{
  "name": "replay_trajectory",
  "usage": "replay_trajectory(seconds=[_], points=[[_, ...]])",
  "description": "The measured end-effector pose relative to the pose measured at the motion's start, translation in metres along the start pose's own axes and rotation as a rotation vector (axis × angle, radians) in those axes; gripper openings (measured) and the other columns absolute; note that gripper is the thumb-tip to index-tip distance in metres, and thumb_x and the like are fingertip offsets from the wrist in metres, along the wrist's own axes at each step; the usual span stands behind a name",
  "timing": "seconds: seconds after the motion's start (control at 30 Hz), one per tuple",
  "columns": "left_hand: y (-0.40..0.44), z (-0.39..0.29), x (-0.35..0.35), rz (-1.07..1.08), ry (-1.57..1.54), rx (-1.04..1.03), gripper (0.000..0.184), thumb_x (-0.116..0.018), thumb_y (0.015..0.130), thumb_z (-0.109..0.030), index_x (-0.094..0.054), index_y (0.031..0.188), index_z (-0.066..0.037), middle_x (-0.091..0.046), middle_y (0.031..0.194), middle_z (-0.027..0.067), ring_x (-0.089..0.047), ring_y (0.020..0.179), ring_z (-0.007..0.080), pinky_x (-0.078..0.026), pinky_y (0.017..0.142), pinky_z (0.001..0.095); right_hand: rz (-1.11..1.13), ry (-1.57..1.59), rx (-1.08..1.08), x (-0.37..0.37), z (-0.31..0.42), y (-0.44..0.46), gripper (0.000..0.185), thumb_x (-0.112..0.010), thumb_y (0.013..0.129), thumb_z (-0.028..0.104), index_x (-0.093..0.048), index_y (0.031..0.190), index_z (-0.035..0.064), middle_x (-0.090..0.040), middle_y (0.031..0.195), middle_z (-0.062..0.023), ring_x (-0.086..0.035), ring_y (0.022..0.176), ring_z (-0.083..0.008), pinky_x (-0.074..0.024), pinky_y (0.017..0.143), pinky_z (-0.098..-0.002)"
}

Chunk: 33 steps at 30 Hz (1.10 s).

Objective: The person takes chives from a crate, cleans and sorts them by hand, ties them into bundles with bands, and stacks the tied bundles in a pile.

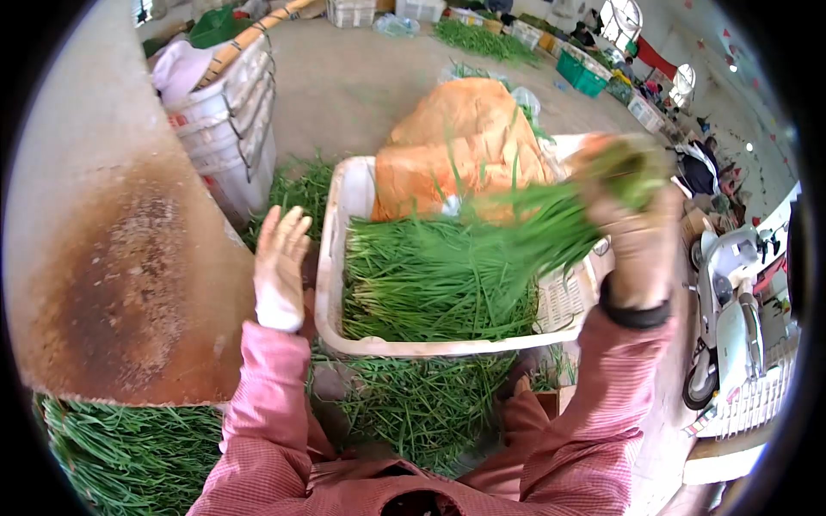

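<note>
My right hand [638,236], smeared by motion, grips a bunch of green chives [551,224] raised over the right side of a white plastic crate [430,347]. The bunch's leaves trail left over the crate, and its cut end points up and right. Beside the crate's left rim, my left hand [280,267] is empty, with its fingers stretched upward. More chives [422,275] lie in the crate in a thick layer, leaving part of its slotted floor showing at the right. An orange cloth or sack [469,142] drapes over the crate's far end.
At left stands a rust-stained board [129,258], with stacked white crates [232,129] behind it. Loose greens [422,400] cover the floor below the crate, and another heap [129,456] lies at lower left. A scooter [731,310] stands at right. People and a green crate [582,73] are farther back.
</note>
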<state>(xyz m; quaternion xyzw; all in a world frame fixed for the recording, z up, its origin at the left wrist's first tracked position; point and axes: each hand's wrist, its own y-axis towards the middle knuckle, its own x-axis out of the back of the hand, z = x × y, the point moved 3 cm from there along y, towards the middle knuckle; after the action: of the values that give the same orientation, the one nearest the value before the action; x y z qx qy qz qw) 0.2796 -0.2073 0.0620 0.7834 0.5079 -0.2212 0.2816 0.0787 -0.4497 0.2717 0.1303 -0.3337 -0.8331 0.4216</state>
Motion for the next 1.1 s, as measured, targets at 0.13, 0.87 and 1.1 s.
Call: replay_trajectory(seconds=[0.13, 0.87, 1.1], points=[[-0.073, -0.018, -0.063, 0.355, 0.322, -0.092, 0.075, -0.060, 0.074, -0.027, -0.017, 0.131, -0.005, -0.028, 0.132, 0.0148, -0.026, 0.123, 0.0221, -0.022, 0.101, 0.0347, 0.489, -0.205, -0.099, -0.100, -0.005, -0.035, 0.026, -0.059, 0.071, 0.009, -0.055, 0.097, 0.0039, -0.060, 0.084, -0.0090, -0.058, 0.076, -0.0187, -0.0476, 0.069, -0.0307], [-0.207, -0.027, -0.025, 0.473, -0.005, 0.599, 0.068, -0.067, 0.070, -0.012, -0.030, 0.127, -0.006, -0.045, 0.115, 0.0036, -0.043, 0.104, 0.0148, -0.036, 0.089, 0.0298, -0.102, 0.386, -0.549, -0.171, -0.014, -0.228, 0.034, -0.060, 0.076, 0.001, -0.047, 0.107, 0.0022, -0.056, 0.093, -0.0050, -0.052, 0.082, -0.0122, -0.0439, 0.072, -0.0247], [-0.222, -0.096, 0.013, 0.700, 0.105, 0.939, 0.056, -0.064, 0.068, -0.006, -0.040, 0.119, -0.002, -0.058, 0.102, 0.0152, -0.050, 0.054, 0.0106, -0.043, 0.050, 0.0222, 0.116, 0.401, -0.577, -0.109, 0.008, -0.249, 0.029, -0.064, 0.076, 0.011, -0.056, 0.102, 0.0020, -0.058, 0.093, -0.0118, -0.058, 0.081, -0.0152, -0.0486, 0.071, -0.0217]])
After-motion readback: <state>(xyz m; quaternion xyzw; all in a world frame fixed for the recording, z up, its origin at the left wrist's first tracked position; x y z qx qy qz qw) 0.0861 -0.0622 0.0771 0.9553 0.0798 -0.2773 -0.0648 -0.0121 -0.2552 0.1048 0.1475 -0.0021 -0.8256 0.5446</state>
